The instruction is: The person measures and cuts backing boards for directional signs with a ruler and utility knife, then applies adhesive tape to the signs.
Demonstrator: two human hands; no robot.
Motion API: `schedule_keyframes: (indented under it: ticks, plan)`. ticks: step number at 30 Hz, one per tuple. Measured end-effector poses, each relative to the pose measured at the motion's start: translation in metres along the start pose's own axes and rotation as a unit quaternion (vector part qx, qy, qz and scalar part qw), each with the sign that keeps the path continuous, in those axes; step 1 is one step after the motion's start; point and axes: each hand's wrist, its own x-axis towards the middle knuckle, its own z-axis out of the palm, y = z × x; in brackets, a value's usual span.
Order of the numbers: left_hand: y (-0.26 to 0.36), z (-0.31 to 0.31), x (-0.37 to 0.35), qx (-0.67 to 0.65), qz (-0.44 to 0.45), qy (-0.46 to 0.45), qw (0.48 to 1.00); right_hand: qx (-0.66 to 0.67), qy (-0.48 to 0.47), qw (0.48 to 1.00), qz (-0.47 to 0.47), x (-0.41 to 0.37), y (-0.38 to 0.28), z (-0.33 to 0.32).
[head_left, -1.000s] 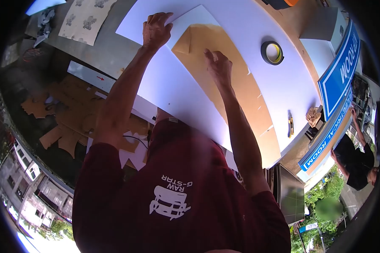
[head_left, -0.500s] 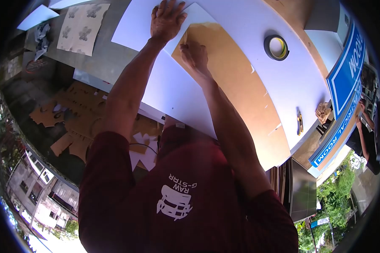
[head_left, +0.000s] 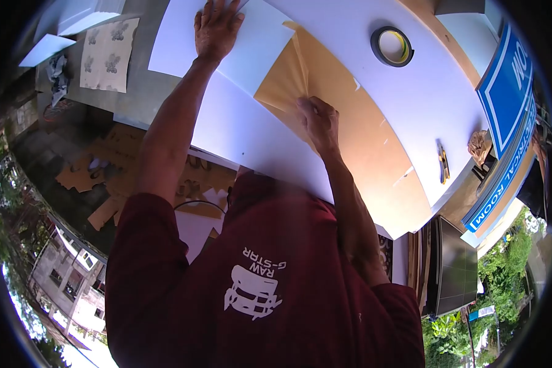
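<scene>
A long sheet with a brown paper layer (head_left: 374, 141) lies across the white surface (head_left: 435, 92), pale at its upper left where the brown layer is peeled back. My right hand (head_left: 320, 122) is closed on the folded-back brown paper, with creases fanning up from the fingers. Spread flat, my left hand (head_left: 218, 30) presses on the white sheet (head_left: 178, 43) at the upper left, near the pale part's edge.
A roll of black tape (head_left: 392, 46) and a cutter knife (head_left: 443, 162) lie to the right, near crumpled brown paper (head_left: 479, 145). Blue signs (head_left: 503, 98) stand at the right edge. Patterned paper (head_left: 109, 55) lies at the left. Part of another person shows far right.
My right hand has moved down and right, pulling the brown paper back and uncovering more pale surface. My left hand appears farther up and left as the view has shifted slightly.
</scene>
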Motion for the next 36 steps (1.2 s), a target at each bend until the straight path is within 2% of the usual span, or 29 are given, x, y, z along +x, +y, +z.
schedule_keyframes:
  ticks: [4,7,8,10,11,13,16,19,23,26,29,36]
  plan:
    - [0.006,-0.008,0.003,-0.003,-0.011,-0.02,1.0,-0.065,0.04,0.994,-0.082,-0.003,0.017,-0.015]
    - [0.023,-0.022,-0.004,0.013,-0.025,0.061,0.998,-0.109,0.086,0.982,-0.126,-0.001,-0.007,-0.02]
    - [0.026,-0.019,-0.007,-0.062,-0.027,0.068,0.995,-0.182,0.092,0.973,-0.112,0.007,-0.024,-0.015]
    - [0.054,-0.029,-0.017,-0.106,-0.018,0.064,0.992,-0.325,0.092,0.939,-0.069,0.02,-0.051,0.008]
    - [0.067,-0.034,-0.021,-0.122,0.021,0.061,0.99,-0.337,0.083,0.936,-0.061,0.029,-0.054,0.022]
    - [0.087,-0.026,-0.026,-0.139,0.042,0.043,0.988,-0.364,0.063,0.928,-0.046,0.046,-0.056,0.043]
    - [0.094,-0.024,-0.027,-0.12,0.028,0.006,0.992,-0.274,0.054,0.959,-0.043,0.054,-0.043,0.051]
    - [0.096,-0.024,-0.027,-0.096,0.004,-0.026,0.995,-0.24,0.028,0.968,-0.07,0.044,-0.023,0.033]
    - [0.095,-0.021,-0.028,-0.096,0.01,-0.021,0.995,-0.231,0.033,0.971,-0.057,0.014,-0.002,0.009]
    - [0.096,-0.02,-0.027,-0.097,0.017,-0.005,0.995,-0.155,0.026,0.987,-0.043,-0.014,0.027,-0.022]
    - [0.095,-0.026,-0.026,-0.08,0.039,-0.025,0.996,-0.169,0.062,0.98,-0.089,-0.042,0.056,-0.05]
    - [0.092,-0.017,-0.026,-0.054,0.035,-0.035,0.997,-0.117,0.055,0.99,-0.05,-0.095,0.099,-0.113]
